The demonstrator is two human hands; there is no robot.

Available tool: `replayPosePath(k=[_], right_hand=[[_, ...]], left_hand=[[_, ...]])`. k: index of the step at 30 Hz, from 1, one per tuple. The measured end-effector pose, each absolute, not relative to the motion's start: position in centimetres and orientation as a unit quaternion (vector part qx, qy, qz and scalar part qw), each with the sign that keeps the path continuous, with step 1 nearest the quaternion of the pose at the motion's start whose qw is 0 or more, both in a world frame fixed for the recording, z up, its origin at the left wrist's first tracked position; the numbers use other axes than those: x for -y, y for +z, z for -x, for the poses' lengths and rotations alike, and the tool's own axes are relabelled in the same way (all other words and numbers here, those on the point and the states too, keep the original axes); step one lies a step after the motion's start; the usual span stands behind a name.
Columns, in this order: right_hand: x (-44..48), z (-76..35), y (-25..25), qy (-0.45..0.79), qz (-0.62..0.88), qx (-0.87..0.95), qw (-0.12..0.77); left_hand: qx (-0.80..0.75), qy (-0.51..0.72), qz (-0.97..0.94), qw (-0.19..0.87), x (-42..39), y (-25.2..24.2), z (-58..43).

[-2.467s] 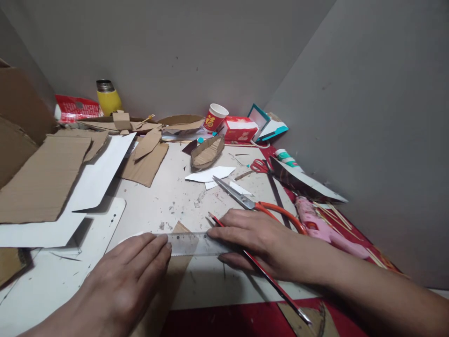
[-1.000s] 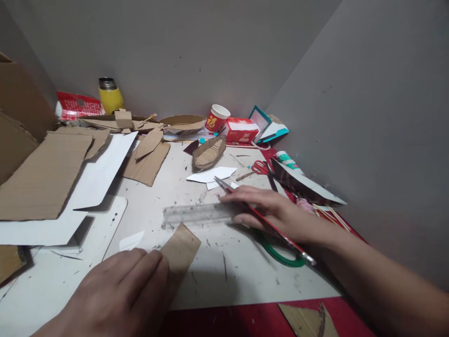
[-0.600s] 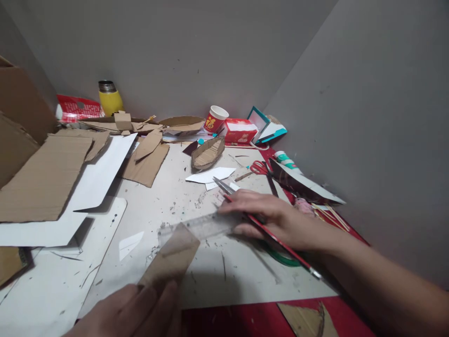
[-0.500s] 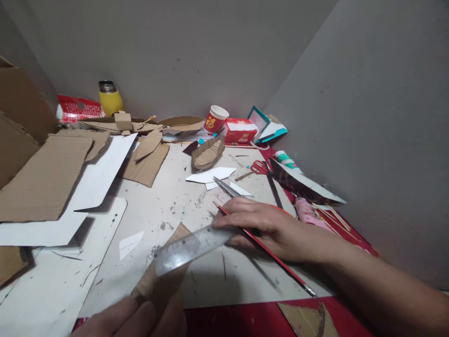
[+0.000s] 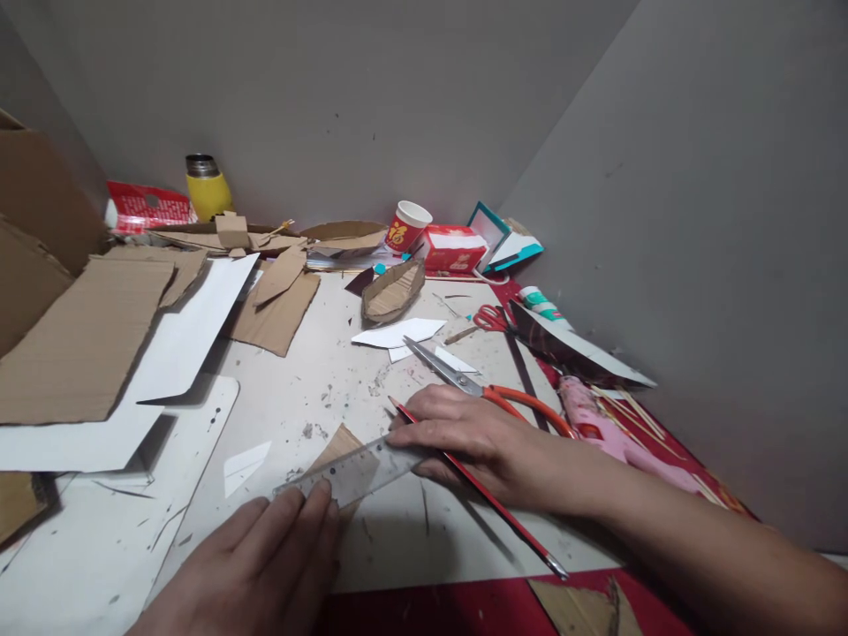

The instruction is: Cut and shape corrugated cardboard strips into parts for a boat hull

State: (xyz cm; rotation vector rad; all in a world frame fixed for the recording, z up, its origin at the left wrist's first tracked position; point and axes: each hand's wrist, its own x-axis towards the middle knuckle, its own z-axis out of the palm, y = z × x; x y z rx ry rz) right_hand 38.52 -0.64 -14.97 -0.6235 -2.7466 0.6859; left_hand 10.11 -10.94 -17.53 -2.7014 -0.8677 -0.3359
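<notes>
A clear ruler (image 5: pixel 361 473) lies slantwise across a small piece of brown cardboard (image 5: pixel 341 442), which shows above and below its edges. My left hand (image 5: pixel 258 552) presses its bent fingers on the ruler's left end; its thumb is hidden. At the other end, my right hand (image 5: pixel 483 442) pinches the ruler and also holds a red pencil (image 5: pixel 494 486), tip toward the upper left. Just beyond that hand lie orange-handled scissors (image 5: pixel 457 375), open-bladed side toward the white paper cutouts (image 5: pixel 401 332).
Cardboard sheets (image 5: pixel 86 336) and white card (image 5: pixel 199 336) are stacked at left. A boat-shaped cardboard piece (image 5: pixel 394 291), a paper cup (image 5: pixel 407 225) and a yellow flask (image 5: pixel 208 190) stand toward the back. A pink glue gun (image 5: pixel 596 433) lies at right, cardboard scrap (image 5: pixel 583 605) in front.
My left hand has moved up and forward from the cardboard onto the ruler. The ruler has come down over the cardboard. My right hand shifted slightly left and down with the pencil.
</notes>
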Motion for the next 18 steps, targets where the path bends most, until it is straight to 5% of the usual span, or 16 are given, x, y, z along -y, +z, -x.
replayPosePath(k=[18], right_hand=[[0.82,-38.22,-15.17,0.187,0.206,0.953,0.123]], left_hand=[[0.342,-0.142,0.92,0.127,11.26,-18.04,-9.97]])
